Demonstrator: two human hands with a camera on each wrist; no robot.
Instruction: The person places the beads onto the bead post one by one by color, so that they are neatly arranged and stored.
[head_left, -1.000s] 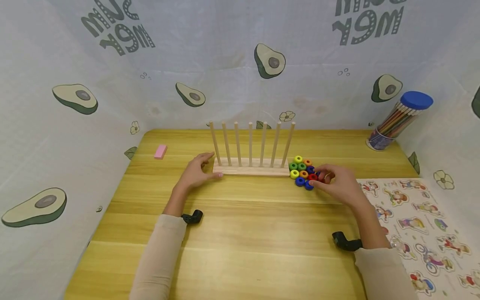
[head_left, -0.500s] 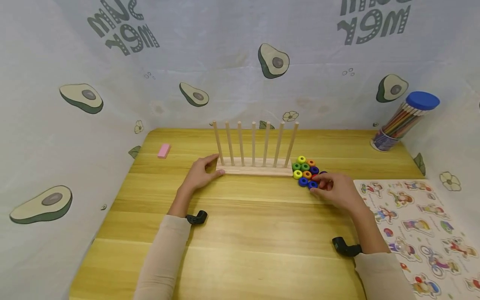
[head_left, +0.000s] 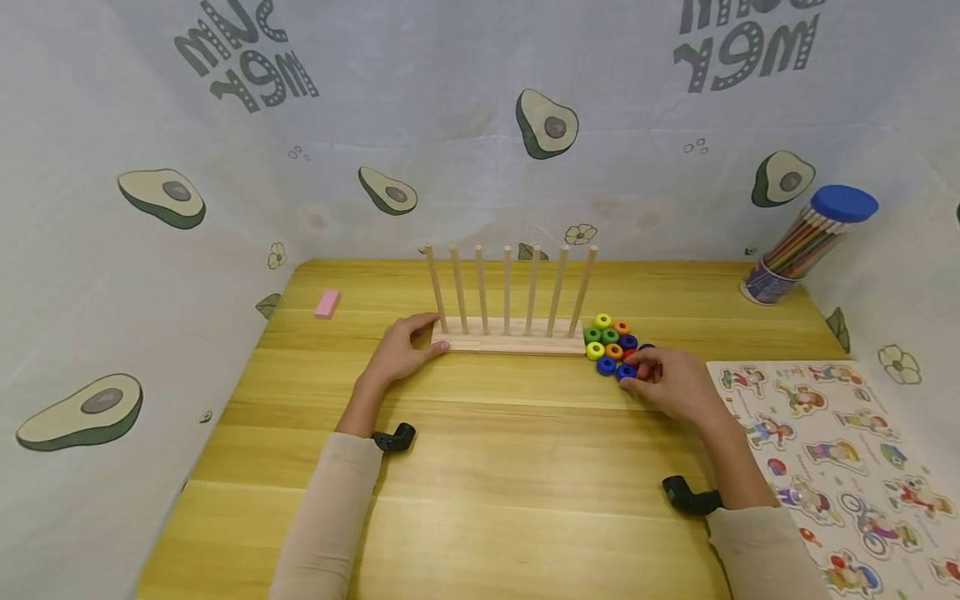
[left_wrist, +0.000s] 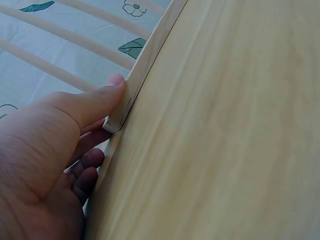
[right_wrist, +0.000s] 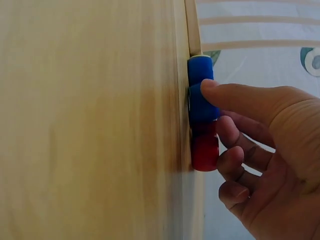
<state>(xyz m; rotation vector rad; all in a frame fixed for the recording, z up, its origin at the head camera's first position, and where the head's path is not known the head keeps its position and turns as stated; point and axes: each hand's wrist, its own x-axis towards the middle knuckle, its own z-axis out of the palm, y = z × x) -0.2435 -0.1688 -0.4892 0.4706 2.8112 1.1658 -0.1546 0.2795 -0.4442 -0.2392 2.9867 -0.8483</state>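
A wooden peg rack (head_left: pixel 510 342), with several upright bare rods on a long base, stands toward the back of the table. My left hand (head_left: pixel 397 350) grips the base's left end, its thumb on the front face and its fingers behind. Against the right end lies a flat cluster of coloured ring beads (head_left: pixel 613 350) in yellow, green, orange, blue and red. At the cluster's front right, my right hand (head_left: pixel 678 385) pinches a blue bead (right_wrist: pixel 200 102) between thumb and index finger. A red bead (right_wrist: pixel 205 154) sits by its curled other fingers, and the hand partly covers this side.
A pink eraser (head_left: pixel 327 304) lies at the back left. In the far right corner stands a blue-lidded tub of coloured pencils (head_left: pixel 798 250). A sheet with cartoon figures (head_left: pixel 817 417) covers the table's right side. A printed curtain (head_left: pixel 465 125) hangs behind the table.
The head view has shifted slightly. My right thumb and index finger have drawn in closer on the blue bead at the front of the cluster. The left hand keeps its hold on the rack.
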